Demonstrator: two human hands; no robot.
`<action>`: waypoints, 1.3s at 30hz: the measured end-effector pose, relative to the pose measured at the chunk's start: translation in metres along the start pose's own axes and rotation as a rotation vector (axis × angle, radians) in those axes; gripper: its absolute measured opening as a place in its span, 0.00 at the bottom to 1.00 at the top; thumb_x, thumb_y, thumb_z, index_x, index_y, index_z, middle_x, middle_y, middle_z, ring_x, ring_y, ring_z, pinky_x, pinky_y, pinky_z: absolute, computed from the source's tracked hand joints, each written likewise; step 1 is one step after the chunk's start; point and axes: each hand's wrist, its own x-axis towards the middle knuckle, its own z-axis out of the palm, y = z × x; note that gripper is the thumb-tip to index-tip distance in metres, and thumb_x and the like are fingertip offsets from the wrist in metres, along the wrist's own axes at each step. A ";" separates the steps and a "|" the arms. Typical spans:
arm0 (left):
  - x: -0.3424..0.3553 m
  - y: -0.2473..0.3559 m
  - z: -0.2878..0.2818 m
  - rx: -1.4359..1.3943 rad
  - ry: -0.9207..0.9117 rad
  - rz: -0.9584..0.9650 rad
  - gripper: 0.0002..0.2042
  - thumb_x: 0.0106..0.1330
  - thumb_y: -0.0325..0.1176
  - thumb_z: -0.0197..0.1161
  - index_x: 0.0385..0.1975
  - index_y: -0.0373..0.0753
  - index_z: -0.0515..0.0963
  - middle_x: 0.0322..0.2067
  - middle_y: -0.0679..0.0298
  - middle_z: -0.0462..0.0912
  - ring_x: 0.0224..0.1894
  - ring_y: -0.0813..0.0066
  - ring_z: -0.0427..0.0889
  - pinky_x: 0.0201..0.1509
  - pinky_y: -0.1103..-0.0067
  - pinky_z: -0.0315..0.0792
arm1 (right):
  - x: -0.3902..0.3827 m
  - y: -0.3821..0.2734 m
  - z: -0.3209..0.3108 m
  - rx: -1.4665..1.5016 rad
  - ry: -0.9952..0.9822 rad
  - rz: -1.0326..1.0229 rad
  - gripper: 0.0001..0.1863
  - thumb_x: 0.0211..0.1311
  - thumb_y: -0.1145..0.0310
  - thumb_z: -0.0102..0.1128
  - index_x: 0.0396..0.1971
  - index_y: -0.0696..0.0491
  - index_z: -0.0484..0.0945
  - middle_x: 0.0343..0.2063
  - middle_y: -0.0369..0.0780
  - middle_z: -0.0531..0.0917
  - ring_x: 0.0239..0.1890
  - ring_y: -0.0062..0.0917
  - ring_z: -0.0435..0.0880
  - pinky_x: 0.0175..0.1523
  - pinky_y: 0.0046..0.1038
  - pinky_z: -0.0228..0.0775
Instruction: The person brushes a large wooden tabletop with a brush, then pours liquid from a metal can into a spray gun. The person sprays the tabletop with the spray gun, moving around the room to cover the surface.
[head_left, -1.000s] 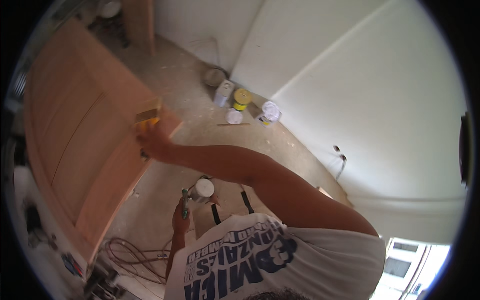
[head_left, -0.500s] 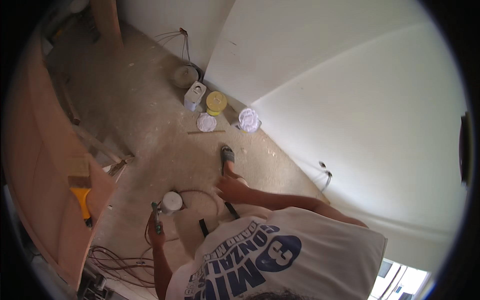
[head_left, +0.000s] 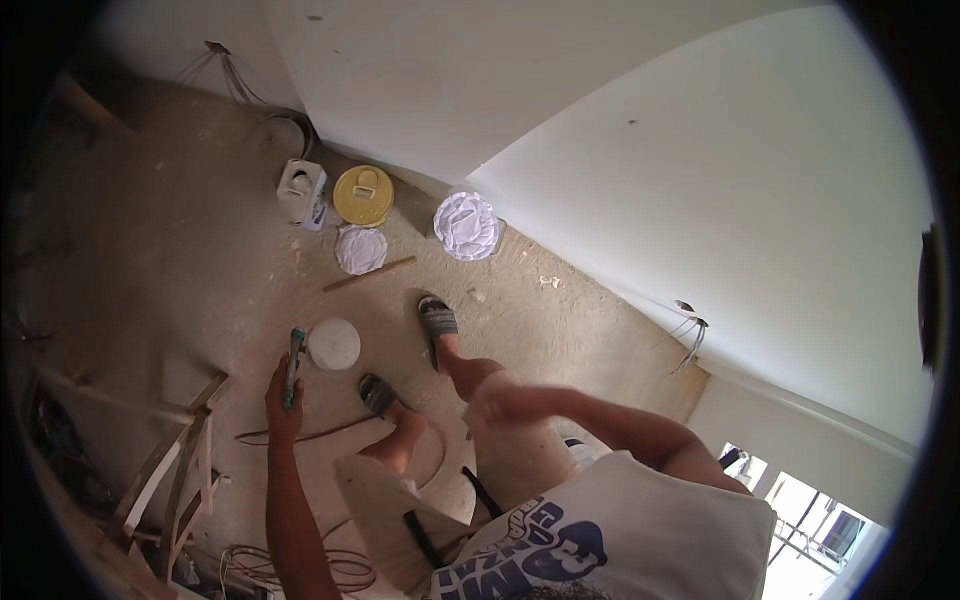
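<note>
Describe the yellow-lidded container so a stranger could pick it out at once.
Find the large white wall, then the bare floor to its left in the picture. Containers cluster there by the wall's foot: the yellow-lidded container stands just right of a boxy pale can and left of a crinkled white round top. Its round yellow lid sets it apart from these pale neighbours.

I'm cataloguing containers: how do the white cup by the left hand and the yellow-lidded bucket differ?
The white cup is plain on top; the yellow-lidded bucket has a fitting there. The cup is beside the tool in the left hand; the bucket stands on the floor. Both look round.
</note>
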 end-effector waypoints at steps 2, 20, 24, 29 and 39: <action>0.046 -0.029 0.028 -0.115 -0.128 -0.154 0.26 0.73 0.28 0.60 0.70 0.32 0.67 0.61 0.46 0.77 0.62 0.58 0.78 0.65 0.69 0.69 | 0.070 0.052 -0.067 -0.072 0.624 0.328 0.13 0.71 0.67 0.54 0.50 0.53 0.80 0.45 0.48 0.83 0.50 0.42 0.83 0.57 0.41 0.73; 0.158 -0.180 0.046 -0.092 0.118 -0.089 0.27 0.74 0.31 0.60 0.73 0.45 0.66 0.45 0.67 0.83 0.33 0.83 0.74 0.34 0.81 0.75 | 0.177 0.130 -0.250 -0.827 0.875 -0.193 0.07 0.66 0.72 0.60 0.41 0.57 0.81 0.35 0.46 0.81 0.41 0.42 0.83 0.48 0.41 0.75; 0.150 -0.171 0.044 -0.117 0.135 0.001 0.27 0.74 0.34 0.61 0.73 0.45 0.67 0.44 0.67 0.83 0.32 0.82 0.73 0.34 0.80 0.74 | 0.273 0.088 -0.296 -0.991 0.857 -0.289 0.10 0.66 0.67 0.59 0.41 0.56 0.82 0.37 0.48 0.82 0.44 0.44 0.82 0.52 0.44 0.74; 0.157 -0.202 0.051 -0.061 0.080 -0.047 0.28 0.73 0.36 0.63 0.73 0.47 0.68 0.38 0.69 0.80 0.31 0.82 0.72 0.34 0.80 0.74 | 0.353 0.151 -0.311 -1.027 0.717 -0.256 0.13 0.63 0.65 0.62 0.45 0.52 0.85 0.42 0.47 0.86 0.48 0.45 0.83 0.55 0.41 0.75; 0.167 -0.197 0.064 -0.078 -0.086 0.005 0.26 0.71 0.32 0.63 0.70 0.47 0.71 0.28 0.72 0.73 0.26 0.83 0.68 0.31 0.81 0.71 | 0.185 0.283 -0.252 -0.668 0.652 0.426 0.13 0.61 0.69 0.67 0.46 0.48 0.88 0.43 0.43 0.89 0.47 0.39 0.86 0.53 0.37 0.76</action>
